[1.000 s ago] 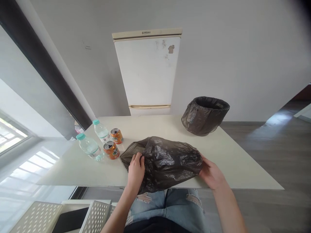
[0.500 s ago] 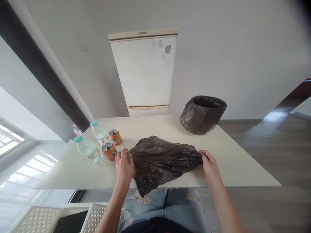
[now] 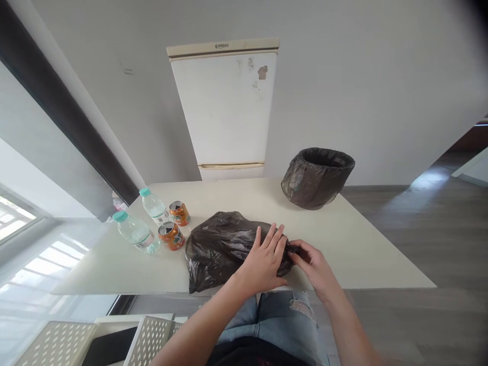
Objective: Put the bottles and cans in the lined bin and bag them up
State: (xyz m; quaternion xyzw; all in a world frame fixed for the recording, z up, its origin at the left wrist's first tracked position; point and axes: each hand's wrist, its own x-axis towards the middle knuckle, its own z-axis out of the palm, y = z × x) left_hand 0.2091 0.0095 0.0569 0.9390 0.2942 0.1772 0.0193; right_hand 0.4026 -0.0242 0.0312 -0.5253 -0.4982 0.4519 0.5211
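Observation:
A dark, crinkled plastic garbage bag (image 3: 217, 249) lies across the front of the white table, its near left corner close to the table edge. My left hand (image 3: 265, 262) rests on the bag's right part with the fingers stretched out. At the bag's gathered right end, my right hand (image 3: 310, 262) pinches the plastic between thumb and fingers. Just left of the bag stand two orange drink cans (image 3: 171, 236), both upright with their tops showing.
Two clear bottles with teal caps (image 3: 138, 235) stand left of the cans. A bin lined with a dark bag (image 3: 316, 178) stands at the table's back right. Beyond the table (image 3: 373, 254) is a white refrigerator (image 3: 224, 112). White perforated baskets (image 3: 57, 343) sit below, front left.
My left hand has moved right, from the bag's left edge onto its right part. The bag has shifted left and bunched up. My right hand, still pinching its end, has moved slightly left.

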